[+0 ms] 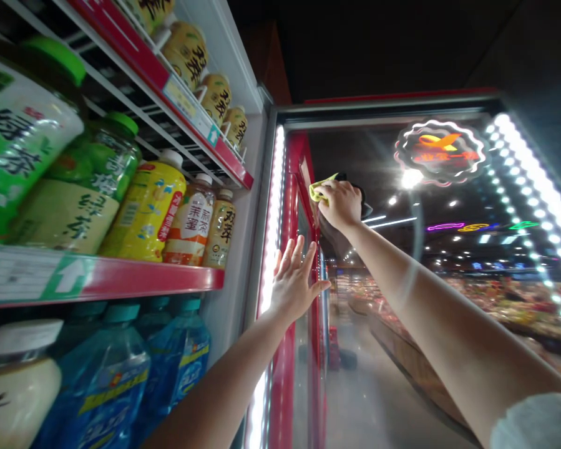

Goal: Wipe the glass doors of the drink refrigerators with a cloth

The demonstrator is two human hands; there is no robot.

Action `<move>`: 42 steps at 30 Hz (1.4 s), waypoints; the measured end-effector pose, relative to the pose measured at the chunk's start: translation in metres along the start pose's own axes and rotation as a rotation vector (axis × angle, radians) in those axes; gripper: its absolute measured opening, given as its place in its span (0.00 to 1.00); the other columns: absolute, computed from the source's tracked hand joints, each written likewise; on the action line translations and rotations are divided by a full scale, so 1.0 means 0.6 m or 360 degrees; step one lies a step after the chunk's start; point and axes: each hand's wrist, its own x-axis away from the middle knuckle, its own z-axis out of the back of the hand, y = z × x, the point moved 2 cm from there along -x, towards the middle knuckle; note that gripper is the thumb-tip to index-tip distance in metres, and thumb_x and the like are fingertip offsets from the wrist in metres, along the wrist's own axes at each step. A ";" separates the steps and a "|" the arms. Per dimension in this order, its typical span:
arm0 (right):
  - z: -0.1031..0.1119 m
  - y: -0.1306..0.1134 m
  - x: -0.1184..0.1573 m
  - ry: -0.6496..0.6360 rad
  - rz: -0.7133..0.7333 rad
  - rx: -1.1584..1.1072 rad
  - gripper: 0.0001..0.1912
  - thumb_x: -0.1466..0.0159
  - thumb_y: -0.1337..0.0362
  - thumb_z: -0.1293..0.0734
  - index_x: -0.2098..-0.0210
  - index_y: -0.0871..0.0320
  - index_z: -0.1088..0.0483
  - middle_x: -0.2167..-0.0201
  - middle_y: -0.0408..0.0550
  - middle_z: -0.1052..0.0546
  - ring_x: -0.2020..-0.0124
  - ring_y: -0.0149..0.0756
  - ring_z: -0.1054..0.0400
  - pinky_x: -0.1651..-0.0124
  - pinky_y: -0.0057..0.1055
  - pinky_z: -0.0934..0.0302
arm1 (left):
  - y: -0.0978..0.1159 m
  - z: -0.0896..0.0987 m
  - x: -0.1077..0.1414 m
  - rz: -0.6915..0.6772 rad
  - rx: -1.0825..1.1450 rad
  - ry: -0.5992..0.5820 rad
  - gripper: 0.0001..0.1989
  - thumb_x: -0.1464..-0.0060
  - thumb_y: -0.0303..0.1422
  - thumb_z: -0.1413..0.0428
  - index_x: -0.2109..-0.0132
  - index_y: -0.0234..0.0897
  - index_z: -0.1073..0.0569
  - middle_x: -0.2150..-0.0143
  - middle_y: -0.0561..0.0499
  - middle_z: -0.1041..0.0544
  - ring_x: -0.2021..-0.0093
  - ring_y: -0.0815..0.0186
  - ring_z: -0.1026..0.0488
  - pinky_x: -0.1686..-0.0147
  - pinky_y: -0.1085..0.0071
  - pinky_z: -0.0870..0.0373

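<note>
Fingers spread, my left hand (295,284) is raised in front of the door's hinge side, beside the bright light strip; whether its palm touches the glass I cannot tell. Higher and to the right, my right hand (342,202) grips a yellow-green cloth (318,188) against the upper part of the glass door (374,149). Part of the cloth sticks out past the fingertips, the rest is hidden under the hand. A dark shape shows behind that hand, perhaps its reflection. The door stands open, framed in metal and red.
Shelves on the left carry a large green tea bottle (25,137), a yellow bottle (144,209) and blue bottles (107,374). A red shelf edge (153,277) runs along them. An LED strip (268,280) lines the cabinet side. Through the glass show a round sign (439,153) and a shop floor.
</note>
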 end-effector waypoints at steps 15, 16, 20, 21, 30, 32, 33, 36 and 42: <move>-0.034 -0.086 -0.048 -0.0213 0.0033 -0.0176 0.19 0.33 0.67 0.38 0.46 0.50 0.25 0.42 0.49 0.24 0.43 0.52 0.35 0.45 0.48 0.41 | 0.023 0.024 -0.002 0.0174 0.0001 -0.0245 0.43 0.39 0.51 0.43 0.25 0.47 0.52 0.21 0.46 0.57 0.22 0.52 0.64 0.26 0.46 0.54; -0.038 -0.104 -0.048 -0.0215 0.0019 -0.0150 0.21 0.32 0.67 0.40 0.43 0.51 0.27 0.41 0.52 0.25 0.42 0.53 0.36 0.45 0.49 0.41 | 0.024 0.026 -0.002 0.0178 -0.0007 -0.0255 0.43 0.39 0.51 0.44 0.25 0.46 0.51 0.21 0.46 0.57 0.22 0.52 0.64 0.26 0.46 0.54; -0.033 -0.132 -0.017 -0.0304 0.0246 -0.0177 0.22 0.34 0.68 0.37 0.42 0.55 0.29 0.42 0.55 0.25 0.43 0.51 0.35 0.43 0.47 0.42 | 0.028 0.028 -0.004 0.0196 -0.0010 -0.0227 0.43 0.40 0.49 0.41 0.25 0.45 0.50 0.21 0.44 0.54 0.22 0.50 0.62 0.26 0.46 0.53; -0.026 -0.124 -0.009 -0.0365 0.0379 -0.0219 0.20 0.36 0.67 0.35 0.44 0.55 0.27 0.44 0.53 0.23 0.44 0.49 0.34 0.42 0.46 0.42 | 0.028 0.026 -0.003 0.0196 0.0002 -0.0201 0.43 0.40 0.48 0.40 0.25 0.46 0.50 0.21 0.44 0.53 0.22 0.49 0.61 0.26 0.45 0.52; 0.006 -0.052 -0.016 -0.0289 0.0144 -0.0068 0.23 0.31 0.67 0.40 0.39 0.53 0.29 0.36 0.50 0.28 0.39 0.52 0.37 0.41 0.48 0.43 | 0.025 -0.002 0.020 0.0205 0.0122 0.0229 0.43 0.42 0.48 0.38 0.28 0.43 0.49 0.26 0.34 0.45 0.26 0.42 0.48 0.32 0.41 0.41; -0.002 -0.086 0.004 -0.0361 0.0228 -0.0071 0.22 0.30 0.65 0.39 0.38 0.51 0.30 0.35 0.50 0.28 0.37 0.52 0.39 0.39 0.50 0.45 | 0.029 -0.004 0.023 0.0264 0.0115 0.0326 0.43 0.43 0.50 0.38 0.30 0.38 0.47 0.29 0.30 0.42 0.28 0.40 0.45 0.33 0.41 0.40; -0.004 -0.099 0.016 -0.0409 0.0321 -0.0088 0.21 0.30 0.64 0.39 0.39 0.50 0.29 0.35 0.49 0.28 0.36 0.51 0.39 0.39 0.50 0.45 | 0.031 -0.004 0.024 0.0288 0.0108 0.0368 0.43 0.43 0.51 0.38 0.31 0.36 0.46 0.31 0.29 0.41 0.29 0.40 0.43 0.33 0.42 0.39; 0.006 -0.097 0.044 -0.0520 0.0581 -0.0128 0.20 0.31 0.64 0.37 0.41 0.48 0.28 0.37 0.47 0.27 0.38 0.48 0.38 0.38 0.47 0.46 | 0.033 -0.002 0.025 0.0315 0.0070 0.0430 0.41 0.43 0.51 0.38 0.34 0.32 0.43 0.33 0.27 0.38 0.31 0.39 0.40 0.35 0.43 0.37; 0.069 0.014 0.084 -0.0138 -0.0037 0.0091 0.22 0.31 0.63 0.40 0.39 0.50 0.29 0.37 0.49 0.27 0.41 0.52 0.37 0.42 0.49 0.44 | 0.022 0.020 0.032 0.0161 0.0029 0.0377 0.38 0.45 0.42 0.35 0.35 0.34 0.43 0.35 0.31 0.36 0.33 0.42 0.38 0.35 0.44 0.37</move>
